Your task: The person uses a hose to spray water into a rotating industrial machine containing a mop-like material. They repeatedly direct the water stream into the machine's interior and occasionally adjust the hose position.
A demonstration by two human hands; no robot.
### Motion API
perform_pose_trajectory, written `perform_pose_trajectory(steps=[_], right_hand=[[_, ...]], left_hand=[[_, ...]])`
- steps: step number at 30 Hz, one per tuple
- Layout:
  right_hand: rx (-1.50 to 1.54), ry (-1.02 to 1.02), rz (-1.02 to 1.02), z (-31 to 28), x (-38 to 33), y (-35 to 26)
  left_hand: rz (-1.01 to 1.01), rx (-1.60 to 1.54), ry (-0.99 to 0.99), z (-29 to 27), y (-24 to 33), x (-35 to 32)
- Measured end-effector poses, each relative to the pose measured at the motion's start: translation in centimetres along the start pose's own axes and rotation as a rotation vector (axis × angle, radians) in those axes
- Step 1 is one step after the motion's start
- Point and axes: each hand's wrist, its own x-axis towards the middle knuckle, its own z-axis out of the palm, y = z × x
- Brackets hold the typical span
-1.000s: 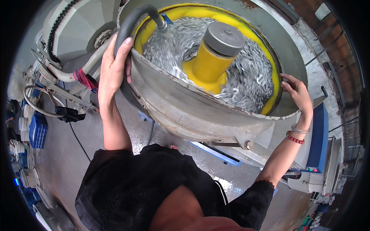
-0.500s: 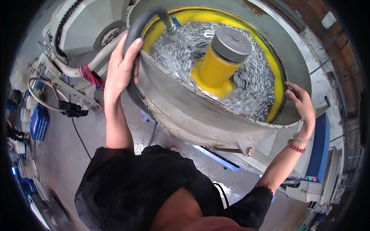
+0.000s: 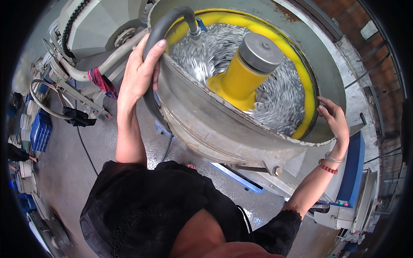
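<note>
Head view: left hand [image 3: 138, 73] wrapped around black hose [image 3: 160, 32] where it arches over the rim of the grey metal tub [image 3: 223, 129]. Centre of tub: yellow column [image 3: 239, 79] ringed by silvery parts [image 3: 282, 105]. Right hand [image 3: 334, 121] grips the tub's right rim.
</note>
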Motion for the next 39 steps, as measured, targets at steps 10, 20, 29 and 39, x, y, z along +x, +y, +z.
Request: perform_pose_trajectory(steps=[10, 20, 29, 39], right_hand=[[0.003, -0.008, -0.004, -0.02, -0.13, 0.02], [-0.023, -0.004, -0.033, -0.05, 0.17, 0.42], [-0.007, -0.005, -0.045, -0.01, 0.29, 0.77], [0.0, 0.018, -0.023, 0.05, 0.01, 0.42]], left_hand=[[0.005, 0.03, 0.005, 0.12, -0.08, 0.07], [-0.012, 0.011, 0.044, 0.31, -0.18, -0.04], [-0.004, 0.021, 0.015, 0.21, -0.26, 0.11], [-0.001, -0.01, 0.056, 0.38, -0.38, 0.06]])
